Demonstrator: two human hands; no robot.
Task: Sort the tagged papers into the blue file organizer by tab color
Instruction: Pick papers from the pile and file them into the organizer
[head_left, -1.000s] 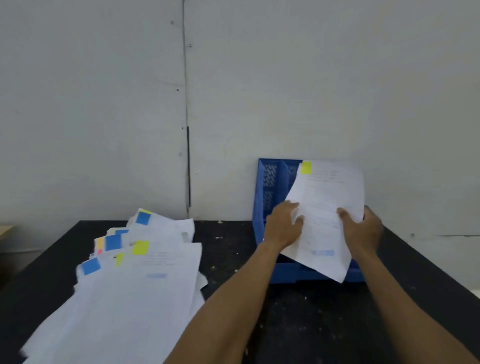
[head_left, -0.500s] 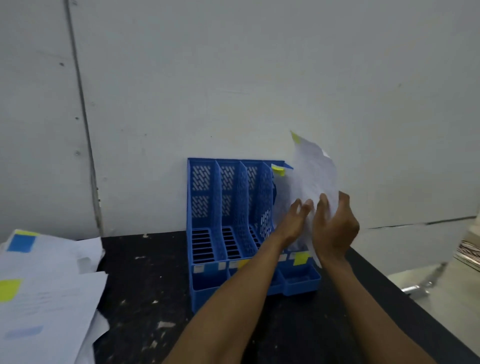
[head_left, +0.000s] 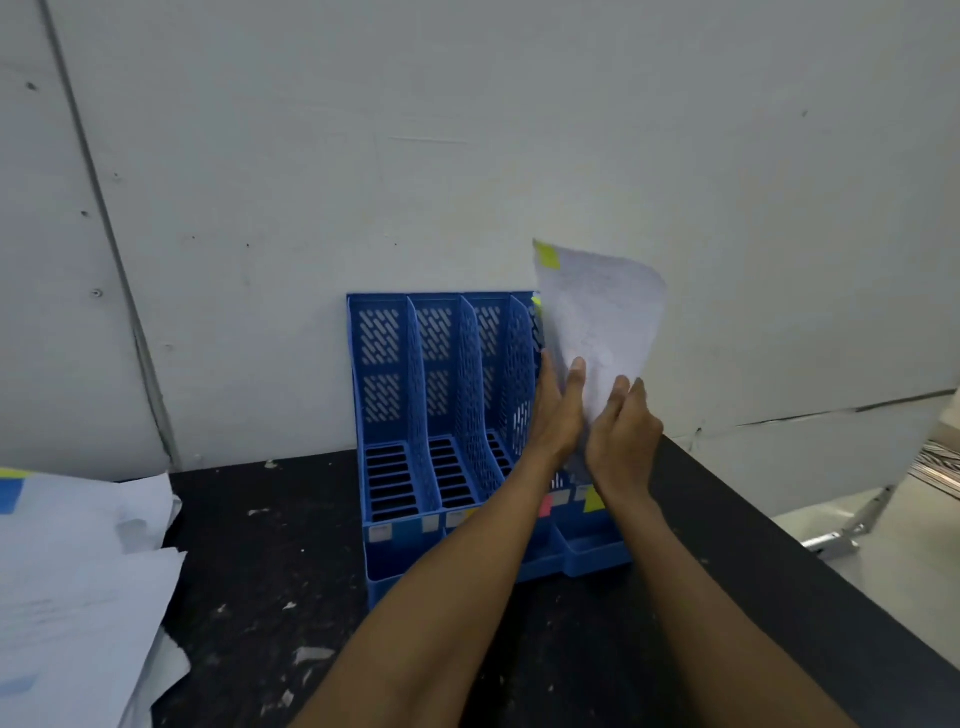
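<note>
A: Big to small. A black table (head_left: 270, 545) fills the lower frame, with a pale wall behind it. A pile of tagged papers (head_left: 67, 597) is spread at the lower left edge, well apart from the hands.

B: Organizer?

A: The blue file organizer (head_left: 415, 389) stands centre frame against the wall, with upright slots open toward the viewer. The two leftmost slots show bare floors. The rightmost slot is mostly hidden behind the forearms.

B: Sheet in play?

A: One sheet (head_left: 602, 312) is right of centre, above the rightmost slot. Its long axis is close to upright, the top leaning slightly right. Its yellow tab (head_left: 546, 254) is at the top left corner. The lower end is hidden between the hands, so I cannot tell whether it has entered the slot.

B: Hands?

A: The right hand (head_left: 621, 441) curls fingers and thumb round the sheet's lower right edge, gripping it. The left hand (head_left: 556, 410) is just beside it, fingers straight and flat against the sheet's left face, between sheet and divider.

B: Small marks?

A: There is a yellow label (head_left: 592, 500) on that slot's front and a pink label (head_left: 545, 505) on the slot to its left.

B: What does the move turn on?

A: Judgement: the slot lies straight below the hands and the sheet's long axis matches the slot's height. So the travel is downward, with the sheet's face parallel to the dividers. Both hands are equally near; the left guides and the right carries.
</note>
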